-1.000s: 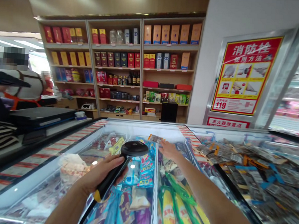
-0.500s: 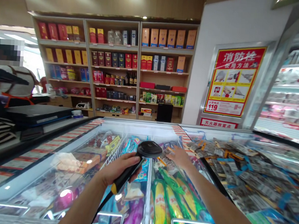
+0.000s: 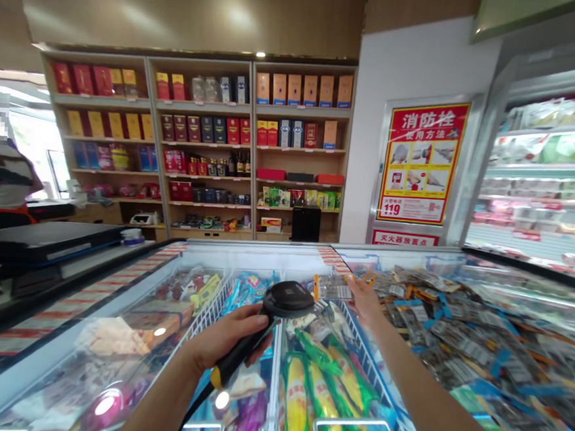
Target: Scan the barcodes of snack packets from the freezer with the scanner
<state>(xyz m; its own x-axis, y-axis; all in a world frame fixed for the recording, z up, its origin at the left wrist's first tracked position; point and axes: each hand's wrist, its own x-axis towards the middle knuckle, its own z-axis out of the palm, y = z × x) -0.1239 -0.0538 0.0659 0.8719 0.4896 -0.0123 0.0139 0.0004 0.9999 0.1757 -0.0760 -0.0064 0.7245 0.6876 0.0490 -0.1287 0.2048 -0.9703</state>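
My left hand (image 3: 230, 335) is wrapped round the handle of a black barcode scanner (image 3: 289, 299), its head held above the open freezer (image 3: 246, 249). A dark cord runs down from the yellow-ended grip. My right hand (image 3: 364, 301) pinches the right end of a grey, orange-edged packet (image 3: 332, 287), which lies flat just beyond the scanner head, raised over the freezer basket. Fine print on the packet is too small to read. Below, green and yellow corn-shaped packs (image 3: 298, 397) fill a wire basket (image 3: 365, 365).
Many similar grey packets (image 3: 457, 326) lie heaped at the right. Wrapped goods sit under glass at the left, beside a counter with a dark flat case (image 3: 44, 241). Behind stand shelves of boxes (image 3: 205, 129); a person (image 3: 4, 176) is at the far left.
My right hand has come up out of the basket with the grey packet, moving slightly right. The scanner stays in my left hand. The view has turned a little to the right.
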